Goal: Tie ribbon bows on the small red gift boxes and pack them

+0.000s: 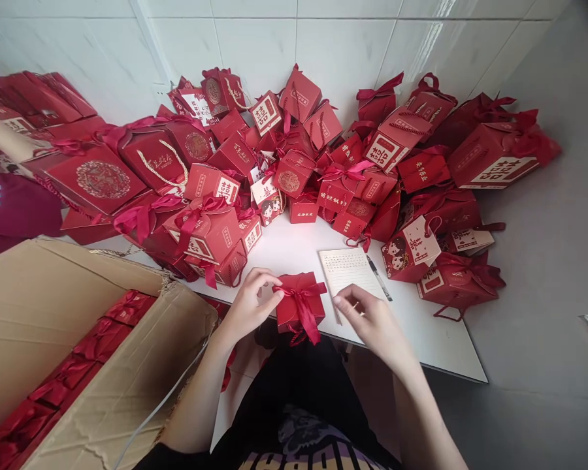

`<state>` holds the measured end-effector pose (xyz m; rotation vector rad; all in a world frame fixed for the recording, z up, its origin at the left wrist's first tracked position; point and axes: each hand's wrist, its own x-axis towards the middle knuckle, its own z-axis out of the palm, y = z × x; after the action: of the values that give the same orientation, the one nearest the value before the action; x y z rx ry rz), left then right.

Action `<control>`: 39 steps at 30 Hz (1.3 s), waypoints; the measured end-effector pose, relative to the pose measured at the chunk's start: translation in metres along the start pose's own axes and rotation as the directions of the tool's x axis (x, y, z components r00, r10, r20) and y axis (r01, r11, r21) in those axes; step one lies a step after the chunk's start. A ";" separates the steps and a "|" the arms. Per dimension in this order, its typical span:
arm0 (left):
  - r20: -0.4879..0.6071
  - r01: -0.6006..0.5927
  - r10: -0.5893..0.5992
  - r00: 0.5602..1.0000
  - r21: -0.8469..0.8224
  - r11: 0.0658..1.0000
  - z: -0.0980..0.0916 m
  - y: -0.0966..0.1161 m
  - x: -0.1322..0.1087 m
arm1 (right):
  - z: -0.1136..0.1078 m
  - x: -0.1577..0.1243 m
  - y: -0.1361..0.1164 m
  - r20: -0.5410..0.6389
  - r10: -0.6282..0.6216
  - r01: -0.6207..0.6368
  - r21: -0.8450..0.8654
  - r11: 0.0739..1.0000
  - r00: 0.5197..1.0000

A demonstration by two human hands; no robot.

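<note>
A small red gift box (287,318) with a red ribbon bow (304,301) on its lid sits at the table's front edge, right before me. A twisted red cord handle hangs at its front. My left hand (255,297) is at the box's left side, thumb and forefinger pinched on the left end of the ribbon. To the right of the box, my right hand (367,320) hovers with curled fingers over the lower part of an open notebook (349,267). It is apart from the bow, and nothing shows in its fingers. A pen (379,277) lies along the notebook's right side.
Red gift boxes (294,173) are heaped along the tiled wall on the white table (445,346). An open cardboard carton (176,320) with rows of red boxes stands at lower left. Another person's arm (4,134) reaches in at far left. A grey wall (543,274) closes the right side.
</note>
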<state>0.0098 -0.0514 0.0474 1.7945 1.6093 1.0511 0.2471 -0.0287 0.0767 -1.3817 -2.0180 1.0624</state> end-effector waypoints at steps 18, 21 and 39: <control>0.037 -0.064 0.067 0.997 -0.066 0.996 -0.003 0.007 -0.003 | 0.074 -0.015 -0.009 -0.187 -0.633 0.490 -0.484 0.725 0.752; -0.078 -0.092 0.093 0.993 0.022 0.996 0.000 0.011 -0.001 | 0.078 -0.018 -0.009 -0.191 -0.644 0.513 -0.458 0.726 0.741; 0.135 -0.069 0.053 0.989 0.124 0.990 0.017 0.017 0.014 | 0.085 -0.008 0.007 -0.068 -0.786 0.698 -0.417 0.582 0.615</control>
<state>0.0336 -0.0383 0.0539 1.9657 1.5828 0.8531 0.1914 -0.0633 0.0217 -0.5729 -2.3063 0.1263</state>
